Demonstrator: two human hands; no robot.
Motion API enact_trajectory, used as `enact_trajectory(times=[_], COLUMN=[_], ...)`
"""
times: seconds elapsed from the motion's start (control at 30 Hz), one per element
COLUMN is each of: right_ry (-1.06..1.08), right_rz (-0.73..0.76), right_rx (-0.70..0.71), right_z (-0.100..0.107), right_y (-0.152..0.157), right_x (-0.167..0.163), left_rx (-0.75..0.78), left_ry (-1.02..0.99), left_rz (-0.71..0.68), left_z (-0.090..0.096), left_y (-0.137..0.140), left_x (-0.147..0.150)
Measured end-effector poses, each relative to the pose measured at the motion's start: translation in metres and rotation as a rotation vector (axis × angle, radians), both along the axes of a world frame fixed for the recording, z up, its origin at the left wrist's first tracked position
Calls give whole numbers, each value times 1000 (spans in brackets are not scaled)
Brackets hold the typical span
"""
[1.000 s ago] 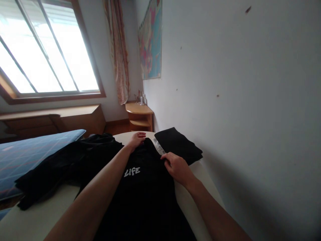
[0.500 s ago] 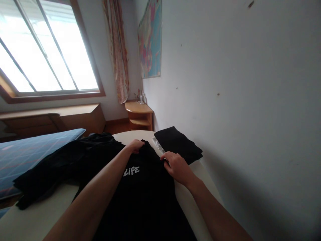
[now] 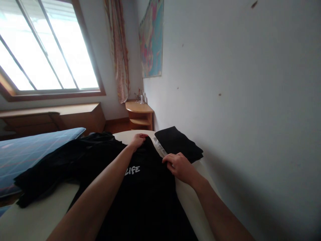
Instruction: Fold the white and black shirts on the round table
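Observation:
A black shirt (image 3: 147, 201) with white lettering on it lies spread over a pale round-ended table (image 3: 50, 211). Its left sleeve side trails out toward a blue checked mattress. My left hand (image 3: 138, 140) pinches the shirt's far edge near the shoulder. Lower down on the right, my right hand (image 3: 177, 164) has its fingers closed on the shirt's right edge. Just beyond that hand is a folded black garment (image 3: 178, 142), with a strip of clear plastic (image 3: 159, 147) showing along its left side.
The blue checked mattress (image 3: 37, 147) borders the table on the left. A white wall (image 3: 238, 117) runs close along the right. Farther back are a wooden corner shelf (image 3: 139, 107), a long wooden cabinet (image 3: 80, 112), a curtain (image 3: 120, 57) and a window (image 3: 50, 50).
My left hand has moved slightly farther away and to the right, drawing the shirt's far edge with it. My right hand stays almost in place on the right edge.

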State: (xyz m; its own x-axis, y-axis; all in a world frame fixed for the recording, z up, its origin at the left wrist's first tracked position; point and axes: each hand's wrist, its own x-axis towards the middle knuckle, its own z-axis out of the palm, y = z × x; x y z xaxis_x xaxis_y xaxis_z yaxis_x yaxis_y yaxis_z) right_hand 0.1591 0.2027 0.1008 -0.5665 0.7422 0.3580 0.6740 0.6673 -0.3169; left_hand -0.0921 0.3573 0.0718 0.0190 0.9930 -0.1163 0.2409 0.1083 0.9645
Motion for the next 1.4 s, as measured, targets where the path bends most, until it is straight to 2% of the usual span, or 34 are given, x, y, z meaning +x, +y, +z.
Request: enact_trajectory(times=[0.27,0.43,0.53,0.67,0.77,0.87,1.0,1.2,1.4], right_ry=[-58,-57,-33,-30,-8,35,118,177,145], right_rz=[-6,-18,-53,-165,-299,-367,-347,-393,-481], right_rx=[-50,-44,-33,-25,-23,-52,-88,-122,-140], right_z=[2,6,9,6,1,-1,-3,-5,-5], right_y=[-4,-9,-12,-10,-9,-10,-12,-9,-8], right_x=[-2,-2,-4,-9,-17,-23,-27,-27,-26], left_rx=[22,68,125,230,290,308,299,302,335], left_ry=[-22,15,67,157,208,219,180,96,216], left_rz=[-11,21,92,237,278,249,180,85,114], left_z=[-7,-2,3,10,16,21,28,28,29], left_y=[-8,-9,-9,-10,-13,-16,-18,-22,-24], left_x=[4,7,8,9,14,21,27,28,30])
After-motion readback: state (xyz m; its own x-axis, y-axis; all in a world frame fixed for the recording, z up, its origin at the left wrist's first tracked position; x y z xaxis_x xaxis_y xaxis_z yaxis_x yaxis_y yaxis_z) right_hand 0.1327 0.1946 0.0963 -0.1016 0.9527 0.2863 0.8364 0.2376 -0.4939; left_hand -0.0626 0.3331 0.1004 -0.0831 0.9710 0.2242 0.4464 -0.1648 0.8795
